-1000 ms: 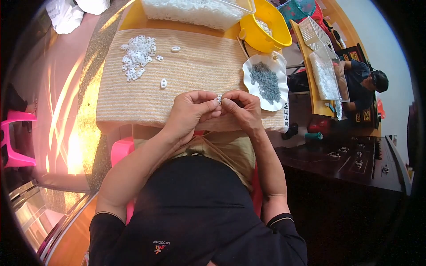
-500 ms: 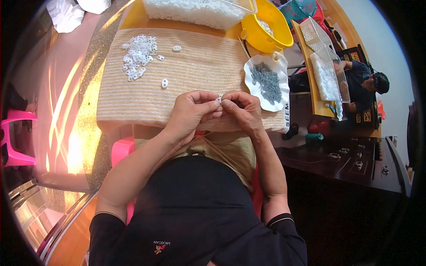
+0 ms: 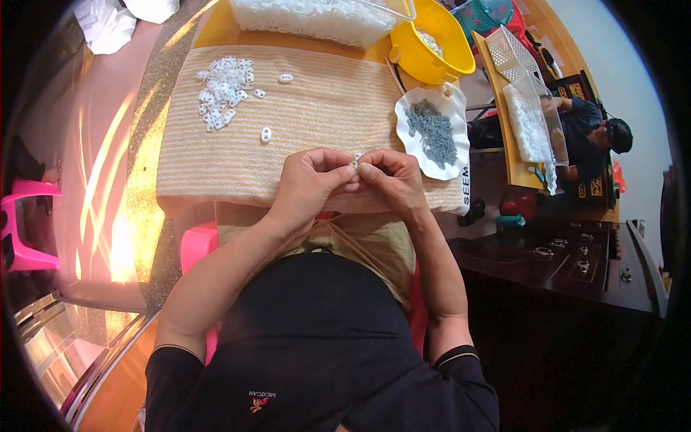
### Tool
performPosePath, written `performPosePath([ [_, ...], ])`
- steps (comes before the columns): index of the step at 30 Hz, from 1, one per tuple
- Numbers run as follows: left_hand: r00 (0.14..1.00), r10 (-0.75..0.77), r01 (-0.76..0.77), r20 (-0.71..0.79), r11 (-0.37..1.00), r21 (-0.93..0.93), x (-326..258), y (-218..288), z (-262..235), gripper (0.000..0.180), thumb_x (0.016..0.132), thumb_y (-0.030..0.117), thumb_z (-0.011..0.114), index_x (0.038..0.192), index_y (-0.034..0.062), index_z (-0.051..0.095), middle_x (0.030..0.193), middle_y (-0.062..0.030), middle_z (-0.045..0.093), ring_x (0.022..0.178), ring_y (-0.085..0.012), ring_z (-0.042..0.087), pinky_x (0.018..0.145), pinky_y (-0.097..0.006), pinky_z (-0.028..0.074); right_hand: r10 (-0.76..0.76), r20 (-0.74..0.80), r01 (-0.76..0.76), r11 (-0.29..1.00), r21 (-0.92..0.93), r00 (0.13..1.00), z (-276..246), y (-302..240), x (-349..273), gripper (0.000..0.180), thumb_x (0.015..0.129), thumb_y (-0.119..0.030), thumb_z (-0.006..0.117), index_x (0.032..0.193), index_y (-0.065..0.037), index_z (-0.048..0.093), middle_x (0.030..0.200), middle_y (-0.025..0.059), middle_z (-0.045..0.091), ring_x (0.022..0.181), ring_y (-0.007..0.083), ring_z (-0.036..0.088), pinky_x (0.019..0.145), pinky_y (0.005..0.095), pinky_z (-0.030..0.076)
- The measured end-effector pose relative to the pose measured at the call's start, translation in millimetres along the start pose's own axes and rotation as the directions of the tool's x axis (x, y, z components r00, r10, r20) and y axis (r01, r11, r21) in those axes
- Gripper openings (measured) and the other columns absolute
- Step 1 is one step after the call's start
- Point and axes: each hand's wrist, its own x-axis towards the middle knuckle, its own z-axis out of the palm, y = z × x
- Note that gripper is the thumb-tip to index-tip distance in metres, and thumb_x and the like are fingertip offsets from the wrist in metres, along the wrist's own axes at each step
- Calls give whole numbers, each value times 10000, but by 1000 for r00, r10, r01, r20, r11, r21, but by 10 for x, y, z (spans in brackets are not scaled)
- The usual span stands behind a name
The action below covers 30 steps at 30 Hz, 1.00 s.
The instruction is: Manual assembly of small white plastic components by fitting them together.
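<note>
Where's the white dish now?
Head view: the white dish sits at the right end of the cloth, just below the yellow basin, up and right of the right hand.

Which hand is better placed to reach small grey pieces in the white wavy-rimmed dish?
Probably the right hand: the dish lies nearer it than the left hand. Both pinch one small white piece.

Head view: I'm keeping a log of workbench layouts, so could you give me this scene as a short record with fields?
Left hand: pinching a small white piece
Right hand: pinching the same piece
Surface: striped cloth
Upper left of cloth: pile of white pieces, a few lying apart
Right end: wavy-edged white dish holding grey bits
Beyond cloth: clear bin of white pieces; yellow tub
Far right: another person, dark cap
</note>
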Motion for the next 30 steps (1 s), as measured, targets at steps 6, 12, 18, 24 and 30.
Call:
performPosePath([
  [6,999,41,-41,-11,999,20,-33,1,34,123,860,32,654,959,-38,633,852,-88,667,748,-119,644,707,-233,547,56,11,-57,995,78,998,26,10,-8,108,901,-71,631,908,35,655,814,55,670,721,90,622,661,219,525],
  [12,998,17,-17,54,1000,2,-3,78,-15,130,867,38,647,971,-35,624,878,-94,663,768,-130,648,727,-246,557,70,-9,-68,988,139,998,47,-91,-17,141,916,-91,619,935,44,651,825,62,674,720,88,628,657,206,525],
  [18,999,-15,16,40,999,-46,19,104,-24,162,868,47,650,1004,-32,606,895,-94,659,784,-149,654,747,-266,568,80,-64,-68,983,171,995,23,-104,-27,160,904,-64,625,1012,54,642,858,86,677,716,129,653,646,239,552],
  [24,1000,-28,28,0,998,-48,55,113,-60,172,866,44,652,1014,-29,604,884,-90,652,783,-159,657,753,-275,574,12,-164,9,992,127,986,-133,-52,-12,190,892,-54,633,1058,39,641,865,73,663,660,107,615,632,236,546],
  [30,999,-3,-1,-41,997,-81,71,155,-95,149,859,30,654,987,-31,611,864,-91,649,759,-158,654,735,-269,577,-63,-209,-12,941,-339,976,-145,-27,41,163,860,-21,649,1016,27,649,836,58,669,656,115,611,574,243,485],
])
